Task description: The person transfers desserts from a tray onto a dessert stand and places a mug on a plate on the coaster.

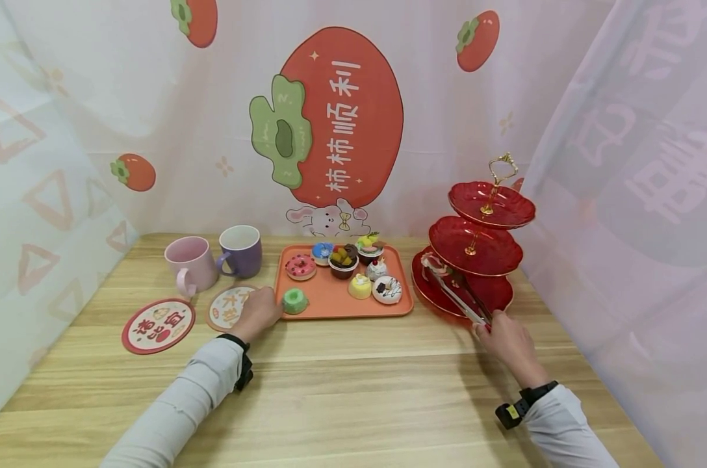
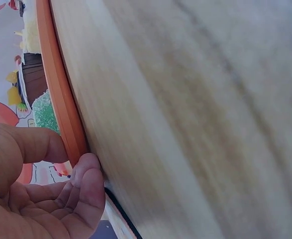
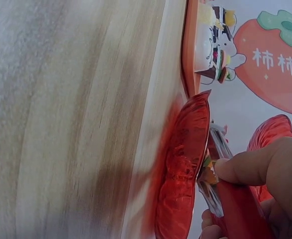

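Observation:
My left hand [image 1: 260, 313] pinches the front left corner of an orange tray [image 1: 344, 316], thumb and fingers on its rim [image 2: 72, 134]. Closest to that hand on the tray is a green donut [image 1: 295, 300]. With my right hand [image 1: 508, 341] I grip red-handled tongs [image 3: 240, 209]. Their metal tips reach over the bottom plate [image 1: 500, 294] of a red three-tier stand [image 1: 476, 244]. A small pale piece [image 1: 434, 263] shows at the tips; I cannot tell whether they hold it.
The tray also bears a pink donut [image 1: 301, 266], a blue donut [image 1: 322, 252], a white donut [image 1: 386, 290], a yellow cake [image 1: 360, 286] and cupcakes [image 1: 343, 261]. At left stand a pink mug [image 1: 192, 263] and a purple mug [image 1: 241, 252], with two round coasters [image 1: 158, 326] in front.

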Demonstrator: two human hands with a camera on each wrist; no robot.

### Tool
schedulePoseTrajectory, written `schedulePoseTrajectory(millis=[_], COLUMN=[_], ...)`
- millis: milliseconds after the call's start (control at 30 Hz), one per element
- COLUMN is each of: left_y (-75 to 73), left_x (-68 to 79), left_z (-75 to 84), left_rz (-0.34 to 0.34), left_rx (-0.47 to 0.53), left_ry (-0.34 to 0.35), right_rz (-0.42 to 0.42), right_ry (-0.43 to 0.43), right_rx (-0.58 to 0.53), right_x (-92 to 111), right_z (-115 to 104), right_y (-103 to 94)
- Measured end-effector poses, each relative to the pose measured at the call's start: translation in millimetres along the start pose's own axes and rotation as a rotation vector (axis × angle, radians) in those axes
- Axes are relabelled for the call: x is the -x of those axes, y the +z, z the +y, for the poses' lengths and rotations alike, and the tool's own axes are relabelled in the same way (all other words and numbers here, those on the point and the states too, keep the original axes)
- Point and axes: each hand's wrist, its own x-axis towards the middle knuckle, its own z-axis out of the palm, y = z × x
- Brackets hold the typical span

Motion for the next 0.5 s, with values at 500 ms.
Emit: schedulePoseTrajectory(millis=[500], left_y=[0.8], left_x=[-0.2], left_z=[0.4], left_rz=[0.004], left_rx=[0.005], left_ry=[-0.009], right_rz=[-0.005], right_ry=[-0.005], right_rx=[-0.034], right_x=[5.5], right_z=[2.9], right_y=[-0.9])
